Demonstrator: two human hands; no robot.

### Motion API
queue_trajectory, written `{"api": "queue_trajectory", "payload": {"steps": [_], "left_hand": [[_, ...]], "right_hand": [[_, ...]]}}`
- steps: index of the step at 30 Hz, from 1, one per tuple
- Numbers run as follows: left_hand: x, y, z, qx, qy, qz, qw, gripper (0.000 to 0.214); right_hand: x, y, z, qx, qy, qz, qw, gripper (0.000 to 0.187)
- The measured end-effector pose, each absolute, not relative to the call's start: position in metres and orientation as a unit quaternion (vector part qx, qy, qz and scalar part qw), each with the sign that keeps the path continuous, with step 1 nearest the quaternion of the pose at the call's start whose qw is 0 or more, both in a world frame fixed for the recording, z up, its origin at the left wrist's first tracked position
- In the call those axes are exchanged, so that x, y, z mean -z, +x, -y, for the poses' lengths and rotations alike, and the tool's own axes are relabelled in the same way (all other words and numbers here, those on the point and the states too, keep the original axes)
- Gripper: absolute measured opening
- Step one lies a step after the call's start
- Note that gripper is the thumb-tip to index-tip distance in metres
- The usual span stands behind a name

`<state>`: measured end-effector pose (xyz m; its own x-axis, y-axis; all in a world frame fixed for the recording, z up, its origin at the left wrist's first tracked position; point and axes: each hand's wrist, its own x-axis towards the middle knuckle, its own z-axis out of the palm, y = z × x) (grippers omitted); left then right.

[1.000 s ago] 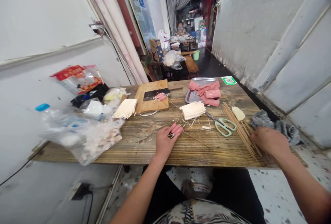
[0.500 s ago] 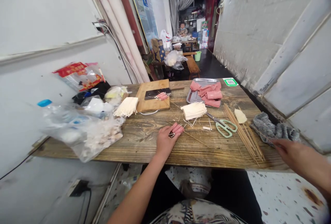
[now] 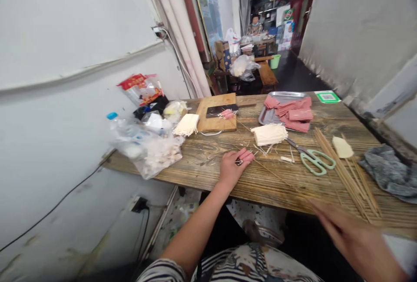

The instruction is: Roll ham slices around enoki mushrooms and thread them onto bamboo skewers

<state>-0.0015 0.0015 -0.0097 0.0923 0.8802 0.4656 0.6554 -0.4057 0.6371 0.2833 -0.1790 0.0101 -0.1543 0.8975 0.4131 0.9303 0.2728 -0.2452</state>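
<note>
Pinched in the fingers of my left hand (image 3: 230, 170) are pink meat rolls (image 3: 246, 155) with white enoki stems poking out of their ends, held low over the wooden table. A thin bamboo skewer (image 3: 272, 172) slants away to the right from these rolls. My right hand (image 3: 353, 234) hangs at the table's front edge, its fingers smeared by motion; whether it holds anything is unclear. Just beyond the left hand lies a bunch of enoki mushrooms (image 3: 269, 134). Green-handled scissors (image 3: 314, 160) and a bundle of bamboo skewers (image 3: 340, 173) lie between the two hands.
A metal tray (image 3: 264, 118) holds pink meat slices (image 3: 298, 114). A cutting board (image 3: 215, 127) carries a dark cleaver (image 3: 213, 112) and finished-looking rolls (image 3: 227, 114). Plastic bags (image 3: 146, 151), more enoki (image 3: 187, 124) and a grey cloth (image 3: 391, 171) lie around. A person (image 3: 255, 25) sits far back.
My right hand has moved from beside the grey cloth toward me and to the left. The left hand keeps its hold on the rolls. The whole view has swung left.
</note>
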Motion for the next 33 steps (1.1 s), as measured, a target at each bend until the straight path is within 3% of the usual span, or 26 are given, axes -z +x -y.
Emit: {"api": "queue_trajectory", "payload": {"steps": [5, 13, 33], "left_hand": [[0.013, -0.001, -0.003, -0.427, 0.715, -0.536, 0.14, 0.038], [0.012, -0.001, -0.003, -0.425, 0.719, -0.533, 0.14, 0.039], [0.01, -0.002, -0.002, -0.421, 0.711, -0.539, 0.166, 0.042]], "right_hand": [[-0.005, 0.227, 0.149, 0.026, -0.55, 0.787, 0.277, 0.038], [0.008, 0.239, 0.149, -0.017, -0.559, 0.788, 0.259, 0.039], [0.013, 0.245, 0.145, 0.024, -0.532, 0.809, 0.248, 0.039]]}}
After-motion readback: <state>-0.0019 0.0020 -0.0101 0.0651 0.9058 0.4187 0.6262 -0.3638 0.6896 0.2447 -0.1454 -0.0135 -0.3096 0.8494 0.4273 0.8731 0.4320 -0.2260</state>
